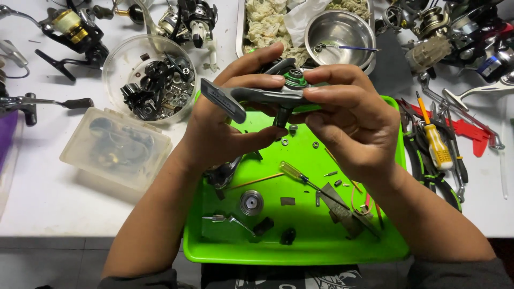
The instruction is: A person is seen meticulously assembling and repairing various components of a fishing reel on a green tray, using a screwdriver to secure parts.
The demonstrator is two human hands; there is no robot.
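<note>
Both hands hold a dark grey fishing reel body (256, 97) above a bright green tray (300, 251). My left hand (222, 120) grips its left end and stem from below. My right hand (348, 120) closes over its right side, with fingertips at a green gear (295, 80) on top. Small washers (315, 144) lie on the tray just under the reel. Further down the tray rest a yellow-handled screwdriver (300, 176), a round metal spool part (251, 202) and several small black and metal pieces.
A clear bowl of black reel parts (152, 80) and a clear lidded box (115, 147) sit at the left. A steel bowl (340, 32) and rags lie behind. Pliers and a yellow screwdriver (436, 144) lie right of the tray. Other reels line the back edge.
</note>
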